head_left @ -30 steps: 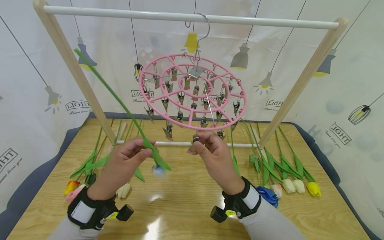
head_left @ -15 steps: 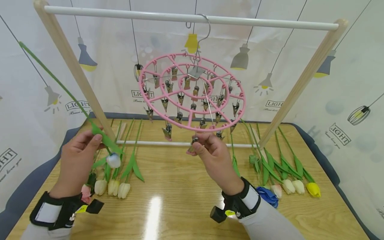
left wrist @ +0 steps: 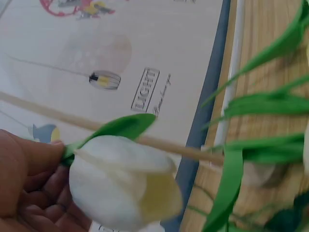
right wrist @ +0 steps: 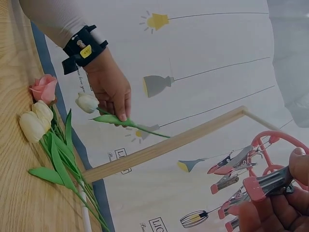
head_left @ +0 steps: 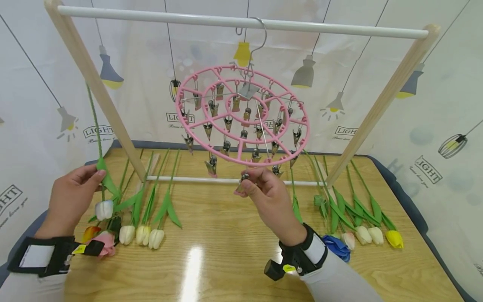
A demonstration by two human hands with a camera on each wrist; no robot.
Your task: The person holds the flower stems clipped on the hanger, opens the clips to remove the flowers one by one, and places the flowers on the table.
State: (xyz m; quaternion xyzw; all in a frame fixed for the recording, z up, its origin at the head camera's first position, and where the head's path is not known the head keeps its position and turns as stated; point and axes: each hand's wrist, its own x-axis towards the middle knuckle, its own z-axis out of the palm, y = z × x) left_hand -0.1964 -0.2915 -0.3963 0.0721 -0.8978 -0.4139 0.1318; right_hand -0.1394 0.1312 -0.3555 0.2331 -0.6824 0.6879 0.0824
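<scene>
My left hand pinches the green stem of a white artificial tulip at its leaf, bloom hanging down and stem pointing up, above the flowers at the table's left. In the left wrist view the white bloom fills the middle beside the thumb. My right hand pinches a metal clip with pink tips at the front edge of a round pink hanger. The right wrist view shows that clip between thumb and fingers. Several other clips hang from the pink rings.
The hanger hooks onto the white top bar of a wooden-legged rack. Several artificial flowers lie at left, among them a pink rose and a cream tulip. More lie at right, including a blue flower and a yellow tulip.
My left hand has carried the white tulip leftward, away from the hanger, and its stem has swung more upright. My right hand stays at the same clip.
</scene>
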